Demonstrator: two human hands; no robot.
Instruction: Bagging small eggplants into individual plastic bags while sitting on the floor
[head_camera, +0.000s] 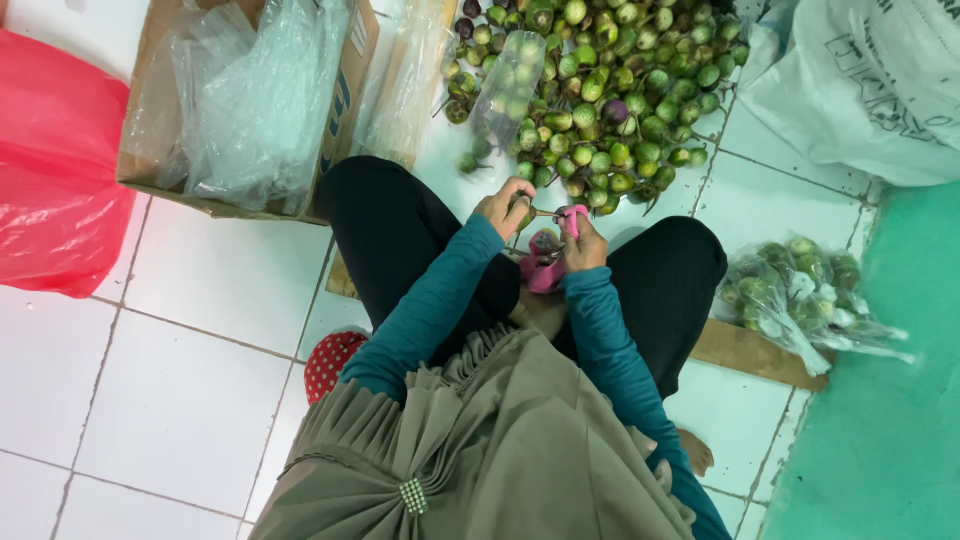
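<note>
Two hands in view, both over the lap. Left hand (505, 208): grip closed around one small round green eggplant (522, 208), held just above the knee. Right hand (583, 245): grip clamped on one pair of pink-handled scissors (560, 225), blades pointing toward the eggplant and touching or nearly touching it (exact contact not discernible).

Counted items:
- One large pile of eggplants (610, 90) directly beyond both grips, far too many to count; mostly green, a few purple.
- One clear bag partly filled with eggplants (505, 85), beyond the left grip, resting on the pile's edge.
- One tied clear bag of eggplants (800, 295), well to the right of the right grip, beside a flat wooden board (750, 350).
- One cardboard box (345, 90) holding crumpled clear plastic bags (240, 100), beyond and left of the left grip.
- One red plastic bag (55, 165), far left.
- One white sack (860, 80), beyond and right of the right grip.

Edges and open room: white tiled floor (190, 400) open to the left of the left grip; green floor area (890, 430) on the far right. Narrow strip of bare tile between the grips and the pile's near edge.

Held eggplant: small, round, pale green, smooth, mostly covered by the fingers.
</note>
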